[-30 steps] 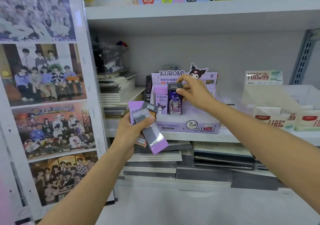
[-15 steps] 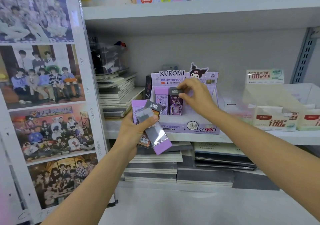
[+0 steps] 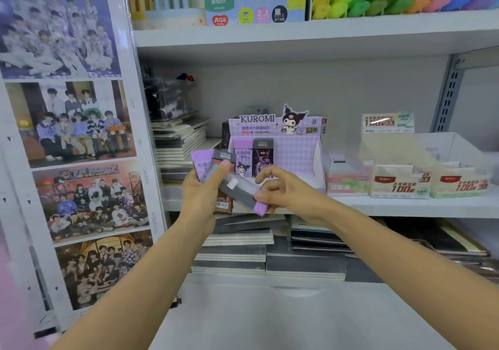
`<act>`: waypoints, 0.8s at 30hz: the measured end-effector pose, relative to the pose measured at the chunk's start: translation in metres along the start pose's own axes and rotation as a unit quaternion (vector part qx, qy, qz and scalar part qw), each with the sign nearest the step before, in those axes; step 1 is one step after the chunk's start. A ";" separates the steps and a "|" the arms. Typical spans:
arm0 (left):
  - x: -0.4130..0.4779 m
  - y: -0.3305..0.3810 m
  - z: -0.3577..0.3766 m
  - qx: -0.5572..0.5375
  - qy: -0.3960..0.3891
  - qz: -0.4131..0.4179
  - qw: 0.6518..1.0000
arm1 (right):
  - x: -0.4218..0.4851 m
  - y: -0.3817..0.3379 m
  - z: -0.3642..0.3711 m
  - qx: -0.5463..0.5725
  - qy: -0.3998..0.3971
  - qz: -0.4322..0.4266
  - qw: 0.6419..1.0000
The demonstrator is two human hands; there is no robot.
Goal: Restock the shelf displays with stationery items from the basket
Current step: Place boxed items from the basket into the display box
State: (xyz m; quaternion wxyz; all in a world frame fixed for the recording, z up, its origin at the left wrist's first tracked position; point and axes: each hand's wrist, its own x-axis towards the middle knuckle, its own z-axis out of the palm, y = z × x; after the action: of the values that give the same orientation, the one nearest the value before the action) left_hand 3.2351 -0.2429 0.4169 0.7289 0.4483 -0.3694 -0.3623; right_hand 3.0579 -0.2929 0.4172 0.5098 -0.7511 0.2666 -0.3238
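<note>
Partly covered, blurred packs (image 3: 240,191), left hand (image 3: 199,201)

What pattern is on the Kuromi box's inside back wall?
Lilac and white checks; the Kuromi box shows best in the head view.

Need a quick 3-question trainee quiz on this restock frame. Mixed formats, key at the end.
1. True or false: the Kuromi display box is filled across its whole width.
2. Multiple choice: how many upright packs stand in that box? A) one B) two C) five
3. Short answer: the left hand grips a fanned bundle of packs. What is the right hand doing?

Key
1. False. Only its left part holds stock.
2. B.
3. It pinches the lower, purple end of the top pack in the bundle.
</note>
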 end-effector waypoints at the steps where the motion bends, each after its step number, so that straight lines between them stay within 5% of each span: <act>1: -0.001 0.003 -0.002 -0.004 0.015 -0.011 1.000 | -0.004 -0.002 -0.003 -0.006 0.012 -0.014 1.000; 11: -0.016 0.022 -0.005 0.012 0.048 -0.077 0.996 | -0.036 -0.015 -0.009 -0.018 -0.076 -0.067 0.995; 20: -0.025 0.028 -0.009 -0.028 -0.045 -0.125 0.991 | -0.018 -0.038 -0.018 0.053 0.166 -0.191 0.966; 24: -0.018 0.021 -0.014 -0.009 -0.056 -0.104 0.993 | 0.008 -0.045 -0.035 -0.033 0.327 -0.176 0.928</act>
State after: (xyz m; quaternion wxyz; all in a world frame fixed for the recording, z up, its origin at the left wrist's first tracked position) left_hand 3.2432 -0.2149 0.4279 0.6696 0.4568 -0.3575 -0.4639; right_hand 3.0400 -0.3041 0.4706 0.3041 -0.6544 0.2928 -0.6273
